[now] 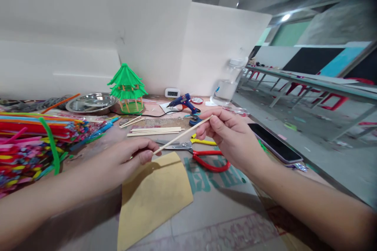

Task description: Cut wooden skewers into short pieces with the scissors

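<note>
Your left hand pinches near end of thin pale wooden stick, right hand pinches far end (two-point grip steadies it), held above bench middle, over red-handled scissors and tan paper sheet; spare sticks beyond.

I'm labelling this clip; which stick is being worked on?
Start at the red-handled scissors on the table. Just above them, the left hand and right hand pinch the ends of one thin pale wooden stick. Unlike the loose sticks lying behind, it is lifted and slanted.
</note>
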`<state>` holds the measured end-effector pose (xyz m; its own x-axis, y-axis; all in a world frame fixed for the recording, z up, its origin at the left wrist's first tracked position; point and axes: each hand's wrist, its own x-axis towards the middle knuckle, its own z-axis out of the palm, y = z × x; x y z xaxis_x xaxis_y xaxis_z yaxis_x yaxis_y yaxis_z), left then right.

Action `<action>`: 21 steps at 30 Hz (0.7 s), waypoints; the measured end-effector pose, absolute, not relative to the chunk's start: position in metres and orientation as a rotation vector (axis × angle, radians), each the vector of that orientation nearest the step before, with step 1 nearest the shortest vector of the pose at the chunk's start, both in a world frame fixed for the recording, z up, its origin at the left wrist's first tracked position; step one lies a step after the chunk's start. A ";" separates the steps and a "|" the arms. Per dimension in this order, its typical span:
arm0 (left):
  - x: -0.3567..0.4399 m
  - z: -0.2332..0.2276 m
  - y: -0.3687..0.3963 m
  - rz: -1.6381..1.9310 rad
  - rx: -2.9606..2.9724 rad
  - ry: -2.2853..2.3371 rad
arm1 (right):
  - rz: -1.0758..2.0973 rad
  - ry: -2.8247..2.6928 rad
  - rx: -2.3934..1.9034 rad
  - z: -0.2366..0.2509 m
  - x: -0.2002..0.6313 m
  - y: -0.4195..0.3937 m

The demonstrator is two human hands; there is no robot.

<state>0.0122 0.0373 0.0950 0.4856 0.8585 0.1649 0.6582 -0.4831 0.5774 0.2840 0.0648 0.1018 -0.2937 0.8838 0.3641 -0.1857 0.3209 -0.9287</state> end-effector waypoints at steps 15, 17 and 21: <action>0.017 0.099 0.034 0.589 2.270 1.230 | 1.299 -1.482 -0.684 0.100 0.282 0.062; 0.016 0.098 0.033 0.579 2.259 1.255 | 1.300 -1.488 -0.687 0.100 0.282 0.061; 0.015 0.097 0.032 0.543 2.231 1.285 | 1.314 -1.493 -0.663 0.100 0.282 0.060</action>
<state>0.0155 0.0321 0.0971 0.4737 0.8762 0.0890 0.6747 -0.4259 0.6028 0.2817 0.0601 0.1001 -0.3517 0.8805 0.3179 -0.2039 0.2594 -0.9440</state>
